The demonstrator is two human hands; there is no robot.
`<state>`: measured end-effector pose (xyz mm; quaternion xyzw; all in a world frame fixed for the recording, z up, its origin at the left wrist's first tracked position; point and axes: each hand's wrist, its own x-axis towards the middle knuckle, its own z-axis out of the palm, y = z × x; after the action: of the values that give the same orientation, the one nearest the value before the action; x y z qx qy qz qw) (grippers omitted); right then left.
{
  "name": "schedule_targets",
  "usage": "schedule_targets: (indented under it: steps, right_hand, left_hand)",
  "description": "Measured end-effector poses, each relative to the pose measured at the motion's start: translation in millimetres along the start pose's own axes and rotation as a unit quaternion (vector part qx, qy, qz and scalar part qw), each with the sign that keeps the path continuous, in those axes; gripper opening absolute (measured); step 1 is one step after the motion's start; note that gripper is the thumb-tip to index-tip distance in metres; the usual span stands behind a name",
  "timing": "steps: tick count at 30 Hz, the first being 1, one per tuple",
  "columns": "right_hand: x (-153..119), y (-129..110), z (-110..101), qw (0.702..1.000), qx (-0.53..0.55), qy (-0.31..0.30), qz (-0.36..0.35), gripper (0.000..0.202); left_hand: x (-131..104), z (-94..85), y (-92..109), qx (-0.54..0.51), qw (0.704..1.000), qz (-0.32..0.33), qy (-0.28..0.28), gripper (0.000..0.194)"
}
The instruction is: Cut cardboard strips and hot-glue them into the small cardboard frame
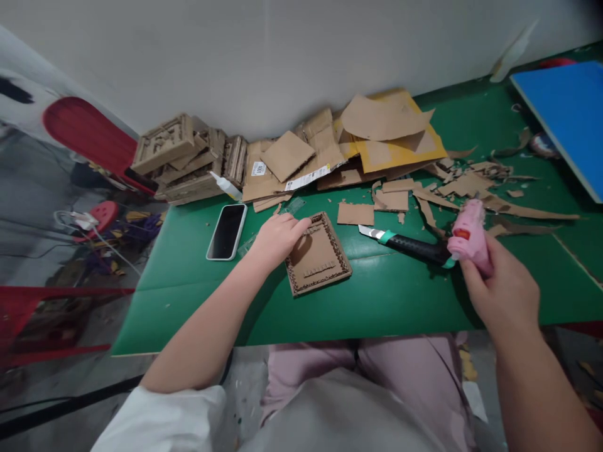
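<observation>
A square cardboard panel lies flat on the green table, edged with raised strips of corrugated cardboard. Across its lower part runs a short corrugated strip. Over the panel's upper left, my left hand has its fingers bent and pressed together at another cardboard strip; its fingertips are partly hidden. My right hand is wrapped round a pink hot glue gun with an orange part, held above the table at the right. A utility knife with its blade out lies between the panel and the glue gun.
Left of the panel lies a phone, with a white glue bottle behind it. Stacked cardboard pieces, flat sheets and a yellow-edged piece line the wall. Cardboard scraps and a blue board are at right.
</observation>
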<state>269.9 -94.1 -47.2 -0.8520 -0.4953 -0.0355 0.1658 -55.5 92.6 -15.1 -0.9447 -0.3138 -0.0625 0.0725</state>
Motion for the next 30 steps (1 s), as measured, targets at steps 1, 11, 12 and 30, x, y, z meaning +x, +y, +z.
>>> schedule_targets:
  steps: [1, 11, 12, 30]
  right_hand:
    - [0.1, -0.3, 0.0, 1.000, -0.005, 0.003, -0.002, 0.051]
    - [0.8, 3.8, 5.1, 1.000, -0.005, 0.003, -0.012, 0.050]
    - [0.7, 4.9, 6.5, 1.000, -0.008, 0.008, -0.016, 0.050]
    - [1.2, 10.5, 13.3, 0.999, -0.010, 0.038, -0.032, 0.048]
  left_hand:
    - [-0.6, 0.6, -0.3, -0.009, 1.000, 0.008, 0.006, 0.027]
    - [-4.6, 8.5, -5.7, -0.075, 0.996, 0.033, 0.037, 0.026]
    - [-4.2, 9.2, -5.5, -0.064, 0.996, 0.033, 0.043, 0.026]
    - [-10.3, 18.3, -8.0, -0.068, 0.985, -0.090, 0.131, 0.018]
